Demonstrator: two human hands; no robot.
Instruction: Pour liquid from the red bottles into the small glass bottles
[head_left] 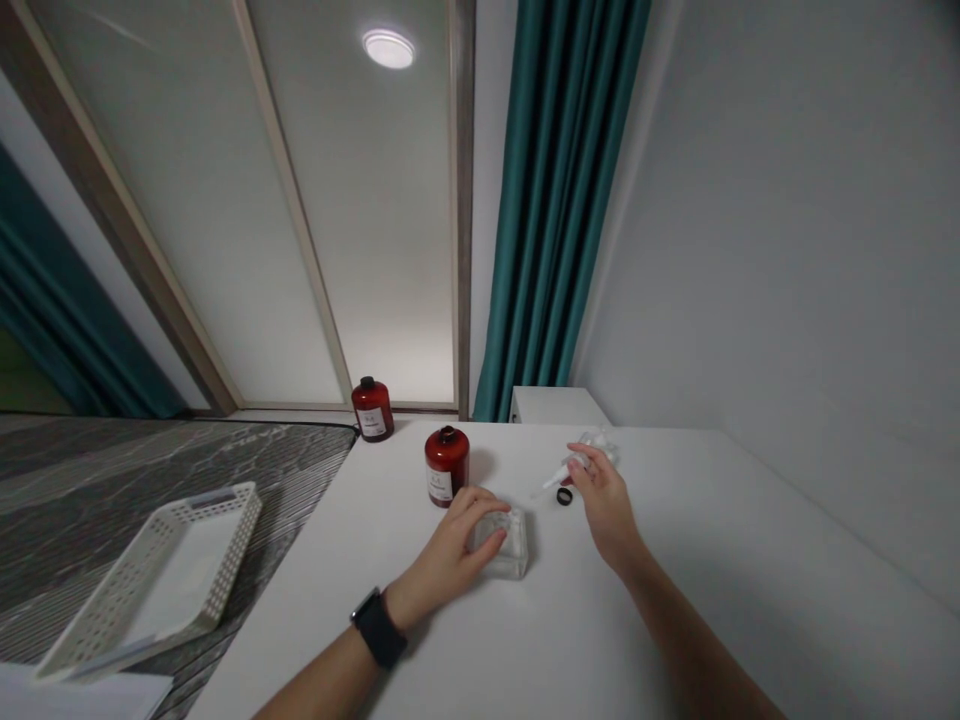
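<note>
My left hand (457,540) rests over a clear, square-sided glass container (514,560), its fingers curved around the top. Between the fingers and thumb of my right hand (600,495) is a slim whitish object (556,477), its narrow end pointing left; my fingers partly hide it, and I cannot tell its exact kind. Crumpled clear plastic (604,446) shows just behind that hand. A small black cap (564,496) lies on the table by my right fingers. Just beyond my left hand stands a dark red bottle (448,460) with a pale label, upright.
Another red bottle (373,412) with a black cap stands at the white table's (600,640) far left corner. A white perforated basket (161,570) lies to the left, on a grey patterned surface (300,450). Behind the table are a white cabinet (559,405) and a teal curtain (555,220).
</note>
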